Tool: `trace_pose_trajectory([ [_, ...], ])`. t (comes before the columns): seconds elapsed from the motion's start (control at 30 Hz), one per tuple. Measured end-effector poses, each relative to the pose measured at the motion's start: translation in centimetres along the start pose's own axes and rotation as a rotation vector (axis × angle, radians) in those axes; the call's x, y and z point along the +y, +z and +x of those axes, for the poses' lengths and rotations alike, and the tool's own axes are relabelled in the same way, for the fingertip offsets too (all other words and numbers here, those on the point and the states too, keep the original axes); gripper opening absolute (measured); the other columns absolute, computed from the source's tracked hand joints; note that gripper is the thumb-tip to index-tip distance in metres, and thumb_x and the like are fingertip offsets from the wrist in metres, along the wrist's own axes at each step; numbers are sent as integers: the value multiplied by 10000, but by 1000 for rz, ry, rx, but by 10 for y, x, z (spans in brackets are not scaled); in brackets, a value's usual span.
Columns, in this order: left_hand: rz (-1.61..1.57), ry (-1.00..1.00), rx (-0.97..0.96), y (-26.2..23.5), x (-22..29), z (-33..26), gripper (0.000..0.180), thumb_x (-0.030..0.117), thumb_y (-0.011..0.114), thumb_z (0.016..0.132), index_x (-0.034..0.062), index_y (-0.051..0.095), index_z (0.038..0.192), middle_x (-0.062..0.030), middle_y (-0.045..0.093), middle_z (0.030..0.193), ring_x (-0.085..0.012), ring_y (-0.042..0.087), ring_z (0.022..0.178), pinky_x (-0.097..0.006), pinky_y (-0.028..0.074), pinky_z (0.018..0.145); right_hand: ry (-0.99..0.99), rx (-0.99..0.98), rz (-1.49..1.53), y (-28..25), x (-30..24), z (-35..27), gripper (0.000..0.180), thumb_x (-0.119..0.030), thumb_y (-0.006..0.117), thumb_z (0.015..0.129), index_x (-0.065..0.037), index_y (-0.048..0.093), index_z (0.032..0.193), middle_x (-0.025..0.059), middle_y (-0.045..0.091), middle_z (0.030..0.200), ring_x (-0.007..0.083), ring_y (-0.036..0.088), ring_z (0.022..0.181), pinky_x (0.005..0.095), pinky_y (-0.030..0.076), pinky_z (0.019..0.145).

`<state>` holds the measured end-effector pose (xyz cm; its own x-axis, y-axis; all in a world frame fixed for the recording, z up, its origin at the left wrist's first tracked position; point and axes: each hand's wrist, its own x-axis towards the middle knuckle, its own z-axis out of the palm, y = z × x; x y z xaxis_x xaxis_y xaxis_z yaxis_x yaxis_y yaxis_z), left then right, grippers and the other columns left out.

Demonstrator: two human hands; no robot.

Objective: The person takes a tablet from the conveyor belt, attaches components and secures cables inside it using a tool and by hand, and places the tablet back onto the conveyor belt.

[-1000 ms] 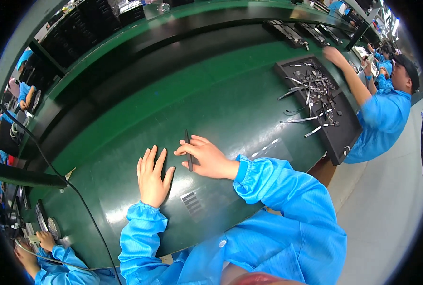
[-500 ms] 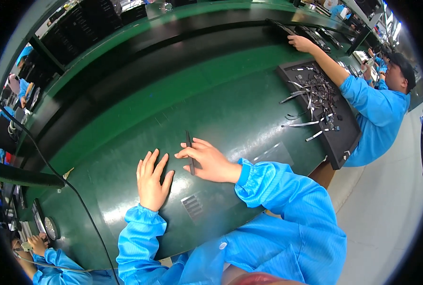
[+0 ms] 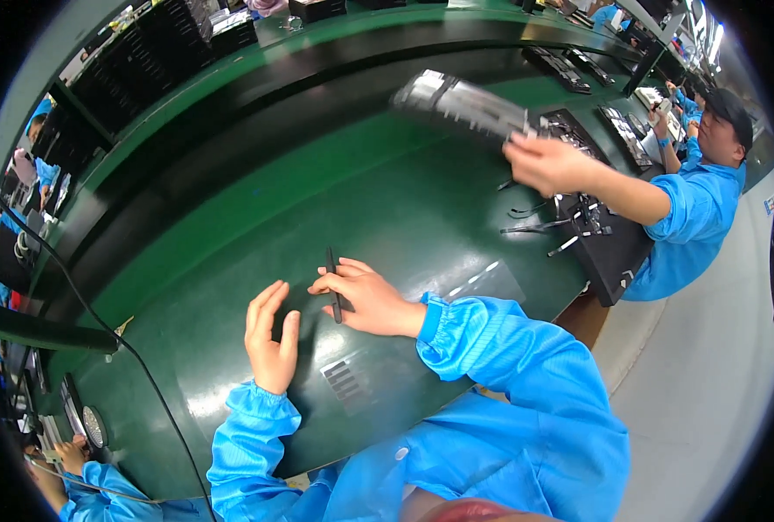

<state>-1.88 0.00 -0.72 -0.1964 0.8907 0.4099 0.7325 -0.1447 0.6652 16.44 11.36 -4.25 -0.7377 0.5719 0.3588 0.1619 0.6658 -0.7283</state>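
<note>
Pinching slim black tool (image 3: 335, 304) over green table (image 3: 422, 226): right hand (image 3: 365, 300); left hand (image 3: 271, 348) just beside, fingers extended. Black tray (image 3: 617, 261) at right: jumbled cables (image 3: 535, 228), some overhanging rim; co-worker's hand (image 3: 548, 165) partly hiding it, gripping long panel (image 3: 469, 106).

The work smock (image 3: 482, 444) was bright blue and finely striped, its long sleeves (image 3: 526, 348) loose and wrinkled, gathered into cuffs (image 3: 431, 318), with a round whitish button (image 3: 402, 453).
</note>
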Motion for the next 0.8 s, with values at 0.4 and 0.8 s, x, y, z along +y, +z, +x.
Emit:
trace_pose_trajectory([
  [0.4, -1597, -864, -595, 148, 128, 61, 656, 504, 614, 982, 11, 466, 1389, -147, 516, 1405, -251, 532, 1241, -419, 413, 1091, -44, 17, -17, 28, 26, -1, 361, -256, 695, 817, -132, 613, 1146, 109, 645, 1210, 336, 564, 1200, 507, 337, 1142],
  [0.8, -1427, -914, -245, 168, 112, 77, 455, 341, 710, 947, 75, 540, 1275, -45, 608, 1217, -202, 589, 1097, -404, 538, 866, -57, -70, -31, 24, 32, -1, 401, -302, 716, 872, -147, 609, 1227, 147, 655, 1227, 343, 532, 1308, 503, 314, 1162],
])
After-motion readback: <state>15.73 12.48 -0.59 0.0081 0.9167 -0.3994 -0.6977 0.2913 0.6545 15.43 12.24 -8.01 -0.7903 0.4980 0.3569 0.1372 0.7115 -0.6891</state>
